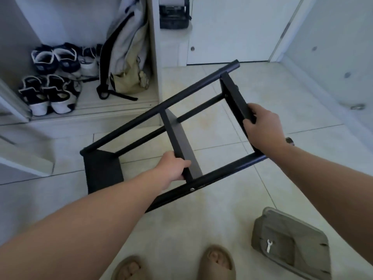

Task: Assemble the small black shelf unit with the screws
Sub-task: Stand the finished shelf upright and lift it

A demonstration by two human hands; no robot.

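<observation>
Nearest, at 5 o'clock, a grey pouch (290,241) with a little wrench (269,245) is lying on the pale floor tiles (201,219). Dead centre, they're holding the black shelf unit (179,138) tipped at an angle. The left hand (174,166) is wrapping around the middle shelf and the right hand (260,126) is clamping the end one at 2 o'clock, probably to turn it for the next screw. Shoes (50,93) are sitting way back at 10.

The shelf unit (177,136) has round black poles that look like smooth metal with a little shine. Its flat boards are dull and matt. A small silver screw (192,189) in the near pole shines. The floor (222,229) tiles are pale, smooth and slightly glossy. Near the floor's right edge, a grey cloth bag (290,245) carries a shiny metal wrench (269,245).
</observation>
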